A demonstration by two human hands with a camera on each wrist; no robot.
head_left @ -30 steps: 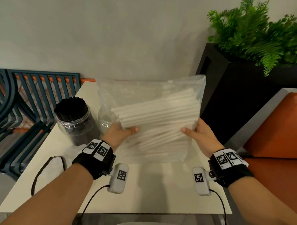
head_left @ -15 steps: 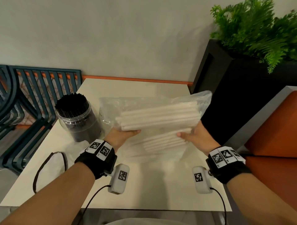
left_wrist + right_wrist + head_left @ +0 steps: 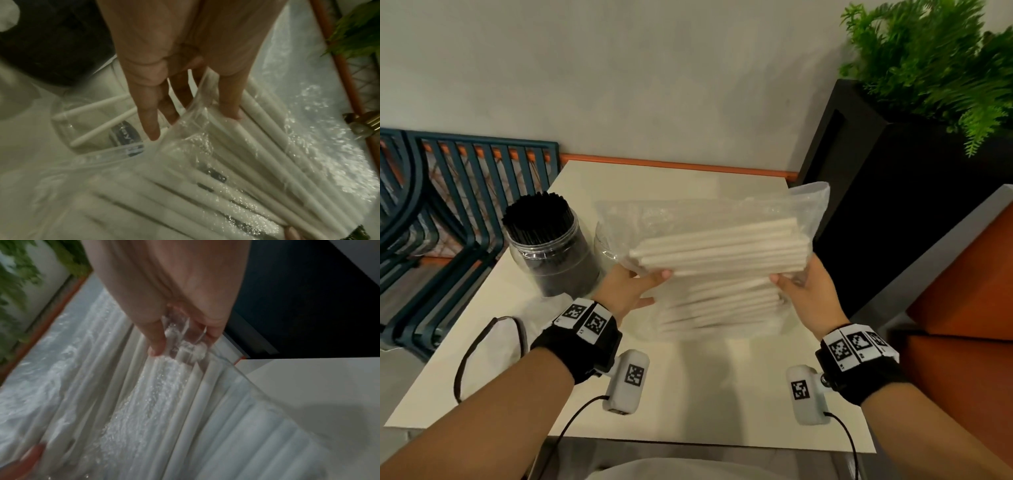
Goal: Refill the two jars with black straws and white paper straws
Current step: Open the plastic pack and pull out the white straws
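Observation:
A clear plastic bag of white paper straws [image 3: 722, 253] hangs above the table, held at both ends. My left hand [image 3: 633, 284] pinches its left end, thumb on top [image 3: 228, 104]. My right hand [image 3: 801, 287] pinches the right end [image 3: 180, 337]. The straws [image 3: 144, 402] lie roughly level across the bag. A clear jar packed with black straws [image 3: 548, 246] stands at the left. Beside it a second clear jar [image 3: 604, 246] is mostly hidden behind the bag; the left wrist view shows this second jar [image 3: 92, 126] with a couple of white straws inside.
The cream table [image 3: 688, 377] meets the wall at the back. A black planter with a fern [image 3: 893, 205] stands at the right, an orange seat [image 3: 962, 274] beside it. Teal chairs [image 3: 448, 205] stand at the left. A dark looped cord [image 3: 489, 342] lies on the table's left side.
The bag has tipped from nearly upright to flatter and dropped lower, uncovering the back of the table. Both hands kept their hold on its ends.

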